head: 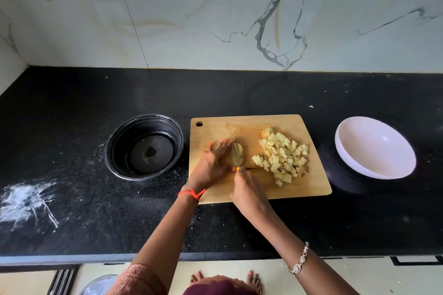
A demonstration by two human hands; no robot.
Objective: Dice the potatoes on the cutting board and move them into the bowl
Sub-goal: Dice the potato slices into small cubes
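Note:
A wooden cutting board (215,127) lies on the black counter. A peeled potato piece (240,155) sits near the board's middle, and my left hand (212,163) holds it from the left with fingers laid over it. My right hand (249,195) grips a knife (235,153) whose blade stands in the potato piece. A heap of diced potato (282,155) covers the board's right half. The white bowl (374,148) stands right of the board, tilted and with nothing in it.
A black round bowl (143,146) holding a little water sits left of the board. White powder smears (26,201) mark the counter's left front. A marble wall backs the counter. The counter's front edge runs just below my forearms.

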